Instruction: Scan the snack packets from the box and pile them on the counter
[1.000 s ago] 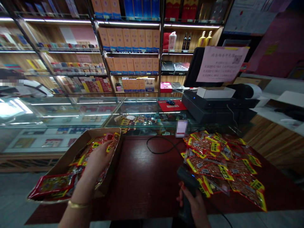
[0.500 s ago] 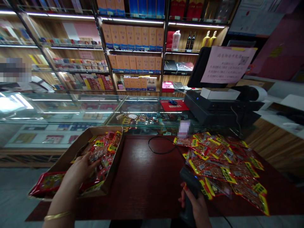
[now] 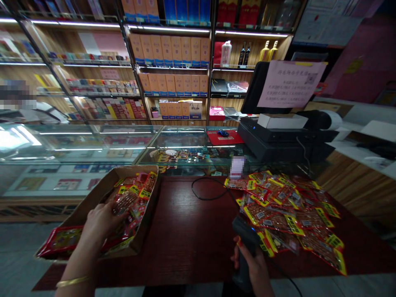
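Note:
My left hand (image 3: 102, 222) reaches into an open cardboard box (image 3: 93, 192) at the left, its fingers closed on the edge of a snack packet (image 3: 125, 201) with reddish-brown strips inside. Other red and yellow packets lie around it in the box, and a larger red packet (image 3: 63, 243) rests at the near left corner. In my right hand (image 3: 252, 260) is a black barcode scanner (image 3: 246, 235), gripped by its handle and showing a small blue light. Just beyond the scanner, a pile of similar snack packets (image 3: 284, 206) covers the right of the table.
The scanner's black cable (image 3: 210, 199) loops over the dark red table (image 3: 182, 239). Behind stand a glass display counter (image 3: 123, 140), a monitor with a pink paper notice (image 3: 287, 84), and a mouse (image 3: 222, 133) on a red mat. At far left, a person (image 3: 40, 111) is partly visible.
My left fingers have closed on a packet in the box, which looks slightly lifted. My right hand and the scanner stay nearly still; the view has shifted slightly.

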`<state>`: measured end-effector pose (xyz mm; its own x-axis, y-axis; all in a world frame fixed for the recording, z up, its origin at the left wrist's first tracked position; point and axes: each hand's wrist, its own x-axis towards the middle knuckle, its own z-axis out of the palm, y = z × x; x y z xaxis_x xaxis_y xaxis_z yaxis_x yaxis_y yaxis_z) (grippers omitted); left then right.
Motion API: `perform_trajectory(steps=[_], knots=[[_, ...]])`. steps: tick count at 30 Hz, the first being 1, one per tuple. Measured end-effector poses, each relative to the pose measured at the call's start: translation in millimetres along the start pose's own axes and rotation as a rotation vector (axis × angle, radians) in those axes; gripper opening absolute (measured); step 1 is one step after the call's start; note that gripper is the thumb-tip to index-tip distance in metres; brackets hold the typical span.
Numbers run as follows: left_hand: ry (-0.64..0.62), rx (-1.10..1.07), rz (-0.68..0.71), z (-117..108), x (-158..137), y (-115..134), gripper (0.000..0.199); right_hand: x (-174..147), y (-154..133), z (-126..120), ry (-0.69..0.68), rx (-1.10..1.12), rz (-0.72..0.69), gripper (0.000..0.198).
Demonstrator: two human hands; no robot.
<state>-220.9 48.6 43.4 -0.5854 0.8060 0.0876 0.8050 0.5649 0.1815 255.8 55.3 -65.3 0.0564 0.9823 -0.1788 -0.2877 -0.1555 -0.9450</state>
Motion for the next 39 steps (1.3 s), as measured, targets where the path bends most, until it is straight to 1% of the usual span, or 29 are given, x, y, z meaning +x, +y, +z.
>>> perform_trajectory(steps=[2,3,4,6,7,9,11,13,14,16,18,20,23,26,29,32,35,37,39], knots=[[0.043,0.022,-0.034,-9.8,-6.4,2.4,0.045,-0.5,-0.8,0.4,0.017,0.006,-0.002,0.049],[0.084,0.001,-0.063,-16.2,-10.6,5.6,0.045,-0.6,-1.5,0.5,0.016,0.004,0.004,0.049],[0.133,-0.064,-0.108,-23.0,-15.4,10.7,0.045,-0.5,-2.5,0.7,0.008,0.001,0.012,0.05],[0.19,-0.281,-0.177,-35.4,-26.1,28.0,0.048,-0.3,-5.5,1.1,-0.007,-0.003,0.026,0.052],[0.188,-0.421,-0.171,-38.9,-31.9,40.7,0.05,-0.3,-7.4,1.3,-0.014,-0.004,0.032,0.053],[0.115,-0.707,-0.059,-36.2,-43.9,73.6,0.056,-0.5,-10.9,1.8,-0.011,-0.008,0.047,0.054],[-0.055,-0.936,0.12,-17.4,-55.6,112.9,0.059,-1.1,-12.9,2.0,0.003,-0.015,0.061,0.056],[-0.279,-1.107,0.232,15.3,-65.8,152.1,0.057,-1.7,-13.1,1.6,0.013,-0.025,0.069,0.056],[-0.385,-1.186,0.254,34.5,-70.1,169.6,0.056,-2.0,-12.6,1.2,0.017,-0.028,0.068,0.056],[-0.561,-1.35,0.228,72.3,-76.7,197.3,0.049,-2.4,-11.4,0.3,0.021,-0.034,0.072,0.057],[-0.666,-1.5,0.153,102.9,-80.9,214.3,0.046,-2.7,-11.0,-0.2,0.022,-0.033,0.081,0.058],[-0.694,-1.61,0.087,122.8,-83.1,221.8,0.046,-2.7,-11.7,0.1,0.021,-0.031,0.083,0.058],[-0.679,-1.697,0.055,134.4,-83.7,222.0,0.048,-2.7,-12.7,1.5,0.019,-0.039,0.08,0.058],[-0.7,-1.765,0.045,132.8,-81.7,217.9,0.058,-4.5,-11.0,2.5,-0.001,-0.143,0.076,0.057],[-0.753,-1.816,0.017,127.5,-78.2,214.7,0.065,-11.0,-10.0,1.9,-0.056,-0.384,0.044,0.055],[-0.81,-1.83,-0.029,124.5,-75.9,213.7,0.059,-20.1,-18.1,0.4,-0.085,-0.625,-0.078,0.047],[-0.904,-1.776,-0.074,124.2,-76.0,214.5,0.047,-26.1,-36.2,-1.6,-0.168,-0.78,-0.185,0.028],[-0.917,-1.728,-0.074,124.6,-76.8,215.5,0.041,-27.5,-49.1,-3.5,-0.241,-0.822,-0.179,0.022],[-0.898,-1.692,-0.048,124.8,-77.5,216.4,0.039,-28.5,-59.1,-6.0,-0.276,-0.841,-0.142,0.024]])
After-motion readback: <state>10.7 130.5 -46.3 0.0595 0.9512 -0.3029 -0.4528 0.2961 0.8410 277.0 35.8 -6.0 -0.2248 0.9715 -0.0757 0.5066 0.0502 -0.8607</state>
